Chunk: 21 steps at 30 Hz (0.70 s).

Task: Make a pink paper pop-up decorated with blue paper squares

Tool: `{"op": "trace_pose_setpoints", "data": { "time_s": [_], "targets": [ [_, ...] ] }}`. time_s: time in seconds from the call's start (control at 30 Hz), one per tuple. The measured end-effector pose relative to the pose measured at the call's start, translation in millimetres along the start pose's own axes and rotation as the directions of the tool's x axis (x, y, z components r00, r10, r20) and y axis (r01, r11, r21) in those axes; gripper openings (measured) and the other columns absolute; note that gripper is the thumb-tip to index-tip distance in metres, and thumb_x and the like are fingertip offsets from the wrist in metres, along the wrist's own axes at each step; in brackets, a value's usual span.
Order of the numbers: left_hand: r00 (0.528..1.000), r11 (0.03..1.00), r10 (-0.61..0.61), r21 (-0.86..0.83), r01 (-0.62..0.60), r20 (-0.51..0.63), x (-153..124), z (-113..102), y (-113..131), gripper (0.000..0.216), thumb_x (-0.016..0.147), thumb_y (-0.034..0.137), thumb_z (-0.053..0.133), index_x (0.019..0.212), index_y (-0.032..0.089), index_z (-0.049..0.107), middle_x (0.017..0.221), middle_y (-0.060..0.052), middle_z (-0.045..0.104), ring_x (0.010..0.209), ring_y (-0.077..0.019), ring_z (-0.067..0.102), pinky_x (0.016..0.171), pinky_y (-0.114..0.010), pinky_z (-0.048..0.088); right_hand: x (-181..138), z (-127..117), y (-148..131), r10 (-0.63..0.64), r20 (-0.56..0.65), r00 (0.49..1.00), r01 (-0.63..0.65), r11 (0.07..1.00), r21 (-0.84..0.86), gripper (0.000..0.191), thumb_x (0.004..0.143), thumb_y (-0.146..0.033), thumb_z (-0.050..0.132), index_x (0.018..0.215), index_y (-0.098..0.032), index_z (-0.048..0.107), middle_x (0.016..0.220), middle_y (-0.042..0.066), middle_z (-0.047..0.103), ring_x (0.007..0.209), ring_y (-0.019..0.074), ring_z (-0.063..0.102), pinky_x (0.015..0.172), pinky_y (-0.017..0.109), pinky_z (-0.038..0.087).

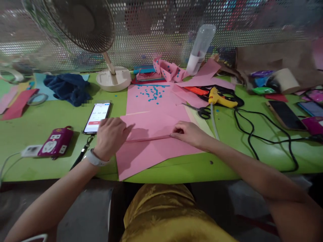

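Note:
A sheet of pink paper [151, 153] lies in front of me, with a narrow fold running across it. My right hand [189, 133] pinches the folded edge near its right end, thumb and fingers closed. At the left end of the fold, my left hand [111, 134] is closed at the paper's edge, its thumb stretched over the sheet; the other fingertips are mostly hidden. Behind this sheet, small blue pieces [153, 93] are scattered over more pink paper. Black-handled scissors [204, 113] lie beyond my right hand.
A phone [97, 117] and a purple power socket [57, 143] lie left, near a dark blue cloth [67, 88]. At the back stand a fan [113, 79] and a clear bottle [200, 50]. Right are a yellow glue gun [222, 98], a black cable [267, 141] and another phone [286, 114].

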State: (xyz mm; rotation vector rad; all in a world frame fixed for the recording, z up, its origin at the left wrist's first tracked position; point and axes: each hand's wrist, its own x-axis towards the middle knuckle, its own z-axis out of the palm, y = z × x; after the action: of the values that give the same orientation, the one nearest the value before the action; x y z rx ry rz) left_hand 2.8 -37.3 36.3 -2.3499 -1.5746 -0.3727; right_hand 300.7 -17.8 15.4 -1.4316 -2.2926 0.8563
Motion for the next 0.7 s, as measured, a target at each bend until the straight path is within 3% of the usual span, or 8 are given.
{"op": "trace_pose_setpoints", "data": {
  "time_s": [0.07, 0.13, 0.2, 0.27, 0.4, 0.57, 0.7],
  "targets": [
    [0.987, 0.999, -0.035, -0.037, 0.030, -0.155, -2, -9, 17, 0.039, 0.099, 0.044, 0.038, 0.096, 0.019, 0.068, 0.102, -0.011, 0.068, 0.098, -0.0261, 0.061, 0.091, -0.045, 0.039, 1, 0, -1, -0.004, 0.001, 1.000, 0.004, 1.000, -0.002, 0.016, 0.084, -0.031, 0.064, 0.077, -0.017, 0.067, 0.082, 0.004, 0.066, 0.073, 0.0152, 0.059, 0.066, 0.028, 0.041],
    [0.975, 0.970, 0.193, -0.127, -0.206, -0.108, -7, -10, 43, 0.042, 0.099, 0.044, 0.035, 0.124, 0.019, 0.057, 0.132, -0.010, 0.059, 0.125, -0.0249, 0.050, 0.107, -0.045, 0.031, 0, 0, -2, -0.003, 0.002, 1.000, 0.003, 1.000, 0.009, 0.015, 0.084, -0.030, 0.063, 0.077, -0.017, 0.068, 0.082, 0.004, 0.067, 0.073, 0.0153, 0.059, 0.066, 0.027, 0.041],
    [0.917, 0.895, 0.398, -0.211, -0.393, -0.019, -13, 0, 69, 0.070, 0.094, 0.062, 0.030, 0.144, 0.013, 0.037, 0.149, -0.014, 0.042, 0.140, -0.0261, 0.034, 0.116, -0.046, 0.019, 0, 0, -2, 0.002, -0.004, 1.000, -0.002, 1.000, 0.025, 0.015, 0.085, -0.030, 0.063, 0.078, -0.017, 0.068, 0.082, 0.004, 0.067, 0.073, 0.0153, 0.059, 0.067, 0.027, 0.041],
    [0.914, 0.889, 0.406, -0.245, -0.387, 0.031, -18, 13, 86, 0.097, 0.084, 0.078, 0.027, 0.151, 0.009, 0.020, 0.154, -0.019, 0.031, 0.144, -0.0302, 0.025, 0.118, -0.050, 0.009, -1, 1, -2, 0.003, -0.018, 1.000, -0.002, 0.999, 0.049, 0.017, 0.085, -0.032, 0.063, 0.078, -0.017, 0.068, 0.082, 0.004, 0.068, 0.074, 0.0153, 0.059, 0.067, 0.027, 0.040],
    [0.909, 0.878, 0.412, -0.296, -0.376, 0.067, -21, 31, 89, 0.099, 0.083, 0.079, 0.027, 0.154, 0.013, 0.005, 0.157, -0.016, 0.025, 0.147, -0.0298, 0.017, 0.119, -0.051, 0.001, 0, 1, 1, -0.010, -0.009, 1.000, 0.011, 0.996, 0.093, 0.021, 0.084, -0.038, 0.064, 0.079, -0.018, 0.069, 0.082, 0.003, 0.068, 0.072, 0.0147, 0.059, 0.066, 0.027, 0.040],
    [0.898, 0.864, 0.429, -0.334, -0.376, 0.098, -20, 31, 81, 0.096, 0.085, 0.076, 0.028, 0.155, 0.015, 0.003, 0.158, -0.014, 0.023, 0.147, -0.0273, 0.017, 0.120, -0.047, 0.005, 3, -6, 7, -0.027, 0.069, 0.997, 0.022, 0.997, 0.076, 0.023, 0.083, -0.039, 0.062, 0.078, -0.017, 0.069, 0.081, 0.004, 0.068, 0.075, 0.0160, 0.059, 0.067, 0.027, 0.039],
    [0.896, 0.876, 0.418, -0.328, -0.353, 0.152, -20, 30, 82, 0.094, 0.085, 0.077, 0.027, 0.154, 0.014, 0.013, 0.158, -0.014, 0.024, 0.147, -0.0273, 0.017, 0.119, -0.047, 0.007, 1, -14, 12, -0.012, 0.099, 0.995, 0.006, 0.998, 0.057, 0.020, 0.083, -0.036, 0.062, 0.080, -0.018, 0.070, 0.082, 0.004, 0.069, 0.076, 0.0164, 0.059, 0.068, 0.027, 0.039]
  ]
}}
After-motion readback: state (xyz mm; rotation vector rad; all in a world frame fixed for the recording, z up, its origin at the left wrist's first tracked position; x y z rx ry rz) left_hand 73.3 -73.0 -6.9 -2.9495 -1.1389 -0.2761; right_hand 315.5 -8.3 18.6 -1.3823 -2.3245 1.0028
